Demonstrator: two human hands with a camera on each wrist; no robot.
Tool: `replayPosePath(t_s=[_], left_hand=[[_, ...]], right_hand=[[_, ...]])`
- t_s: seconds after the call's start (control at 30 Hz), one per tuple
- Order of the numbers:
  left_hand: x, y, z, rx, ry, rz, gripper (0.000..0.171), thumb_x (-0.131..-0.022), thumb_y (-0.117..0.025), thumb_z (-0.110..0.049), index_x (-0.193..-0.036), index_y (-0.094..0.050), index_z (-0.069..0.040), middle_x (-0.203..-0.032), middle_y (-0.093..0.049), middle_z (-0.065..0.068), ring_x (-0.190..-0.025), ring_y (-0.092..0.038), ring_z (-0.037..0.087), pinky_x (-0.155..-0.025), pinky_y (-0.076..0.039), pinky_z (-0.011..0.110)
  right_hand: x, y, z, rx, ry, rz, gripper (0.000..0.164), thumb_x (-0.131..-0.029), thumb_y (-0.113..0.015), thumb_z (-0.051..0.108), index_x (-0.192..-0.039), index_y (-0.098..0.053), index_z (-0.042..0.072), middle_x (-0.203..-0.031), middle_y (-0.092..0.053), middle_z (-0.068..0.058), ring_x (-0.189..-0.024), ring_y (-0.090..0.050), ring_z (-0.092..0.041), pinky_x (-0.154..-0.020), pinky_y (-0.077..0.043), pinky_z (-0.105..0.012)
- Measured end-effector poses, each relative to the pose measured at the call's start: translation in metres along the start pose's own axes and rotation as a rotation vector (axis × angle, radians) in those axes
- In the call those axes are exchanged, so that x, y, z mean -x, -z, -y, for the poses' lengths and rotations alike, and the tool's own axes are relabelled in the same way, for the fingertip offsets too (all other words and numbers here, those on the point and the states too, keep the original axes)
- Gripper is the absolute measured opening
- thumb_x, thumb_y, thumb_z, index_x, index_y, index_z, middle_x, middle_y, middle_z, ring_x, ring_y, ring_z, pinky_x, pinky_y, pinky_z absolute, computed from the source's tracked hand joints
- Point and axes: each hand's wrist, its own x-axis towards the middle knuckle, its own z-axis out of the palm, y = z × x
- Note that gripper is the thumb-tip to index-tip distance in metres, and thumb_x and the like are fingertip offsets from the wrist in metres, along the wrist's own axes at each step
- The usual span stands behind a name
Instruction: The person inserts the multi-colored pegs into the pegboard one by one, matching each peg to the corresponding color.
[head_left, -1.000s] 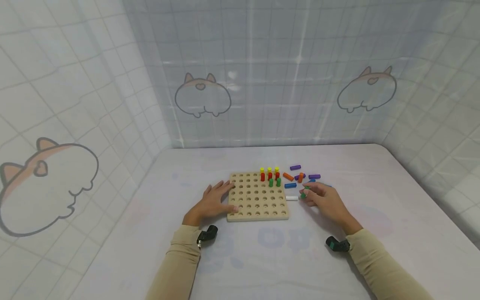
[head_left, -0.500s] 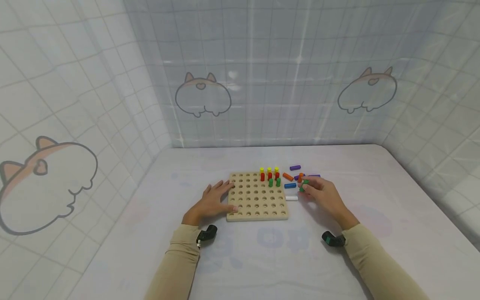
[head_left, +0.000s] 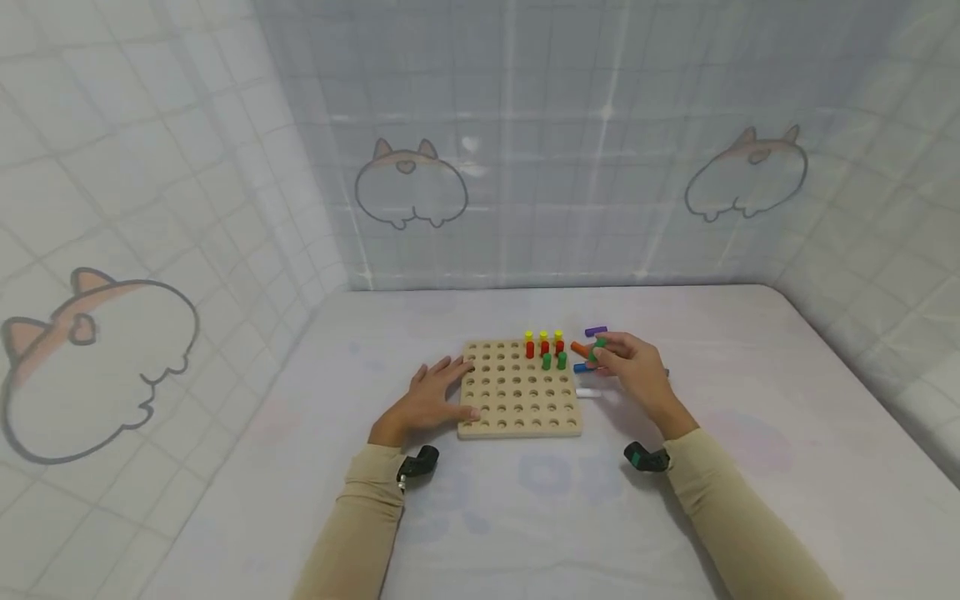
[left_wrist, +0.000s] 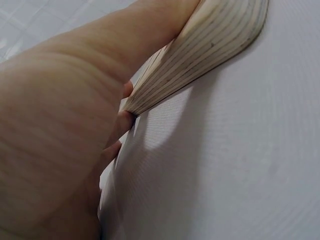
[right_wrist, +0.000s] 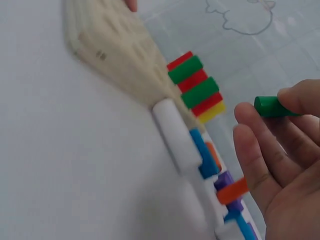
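A pale wooden pegboard (head_left: 517, 429) with rows of round holes lies flat on the table. Upright at its back right stand yellow pegs (head_left: 543, 336), red pegs (head_left: 529, 351) and two green pegs (head_left: 562, 361). My left hand (head_left: 427, 400) rests on the board's left edge with fingers spread, the thumb near the front corner. To the right of the board, my right hand (head_left: 637, 375) pinches another green peg (right_wrist: 270, 106) between thumb and fingers, raised over the loose pegs. In the right wrist view its far end is hidden by the thumb.
Loose pegs lie right of the board: a white peg (head_left: 588, 393) close to its edge, a blue peg (head_left: 582, 367), an orange peg (head_left: 578, 348) and a purple peg (head_left: 596, 332). Others are partly behind my right hand. Tile-patterned sheeting (head_left: 562, 208) encloses the table.
My right hand has moved up and left with the green peg, from beside the white peg toward the board's back right. The left hand keeps its place on the board.
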Motion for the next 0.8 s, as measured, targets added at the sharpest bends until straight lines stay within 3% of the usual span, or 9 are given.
replayPosePath(t_s=[0.27, 0.57, 0.8], left_hand=[[0.001, 0.002, 0.003, -0.005, -0.001, -0.008, 0.101, -0.08, -0.072, -0.065, -0.16, -0.029, -0.02, -0.166, -0.021, 0.006, -0.153, -0.006, 0.024, -0.12, 0.008, 0.049], [0.001, 0.0, 0.002, 0.008, 0.01, -0.003, 0.102, -0.08, -0.073, -0.065, -0.16, -0.029, -0.02, -0.165, -0.021, 0.006, -0.153, -0.006, 0.024, -0.12, 0.008, 0.048], [0.0, -0.001, 0.003, 0.003, -0.006, -0.005, 0.101, -0.081, -0.073, -0.064, -0.16, -0.03, -0.019, -0.165, -0.022, 0.007, -0.153, -0.006, 0.025, -0.12, 0.008, 0.049]], right_hand=[[-0.015, -0.021, 0.005, -0.094, 0.061, -0.019, 0.044, -0.098, -0.068, 0.027, -0.133, -0.059, 0.001, -0.12, -0.068, -0.02, -0.101, -0.071, -0.026, -0.084, -0.059, -0.039], [-0.023, -0.032, 0.006, -0.087, 0.004, -0.084, 0.039, -0.098, -0.068, 0.026, -0.129, -0.063, 0.003, -0.12, -0.068, -0.015, -0.102, -0.07, -0.021, -0.088, -0.057, -0.034], [-0.026, -0.039, 0.01, -0.071, -0.006, -0.067, 0.04, -0.098, -0.068, 0.025, -0.131, -0.062, 0.003, -0.122, -0.067, -0.016, -0.105, -0.068, -0.025, -0.09, -0.056, -0.035]])
